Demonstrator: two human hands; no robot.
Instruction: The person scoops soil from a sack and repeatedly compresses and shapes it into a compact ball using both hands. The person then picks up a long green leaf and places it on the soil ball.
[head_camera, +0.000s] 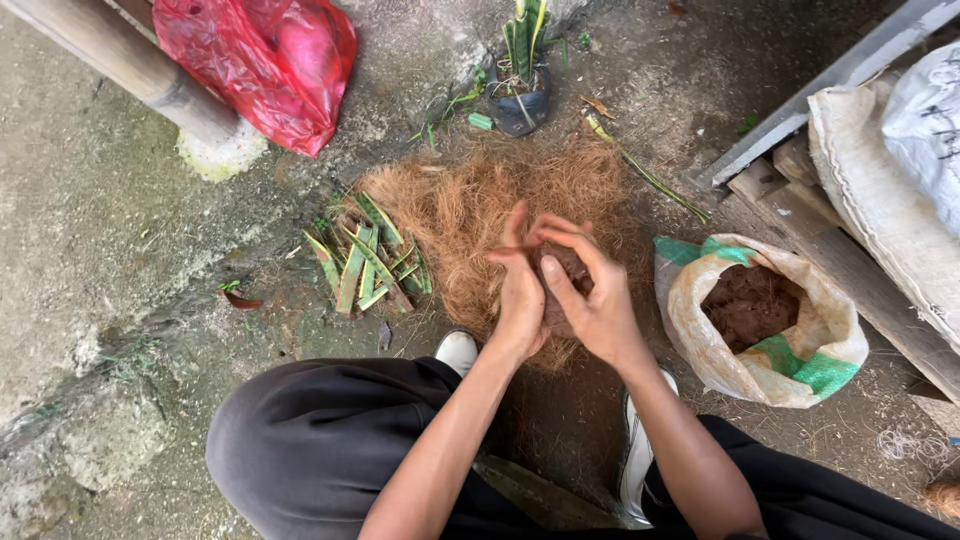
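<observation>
My left hand (520, 295) and my right hand (592, 295) are pressed together around a dark brown clump of soil (565, 275), cupping it between palms and fingers. They hover over a mound of brown coconut fibre (470, 205) spread on the ground. Cut green leaf pieces (365, 262) lie in a small pile to the left of the fibre. An open woven sack of brown soil (765, 315) stands just right of my right hand.
A small dark pot with an upright striped plant (523, 75) sits beyond the fibre. A red plastic bag (265, 60) rests at upper left by a wooden post (130, 65). Planks and white sacks (890, 190) crowd the right. My knees and white shoes (458, 350) are below.
</observation>
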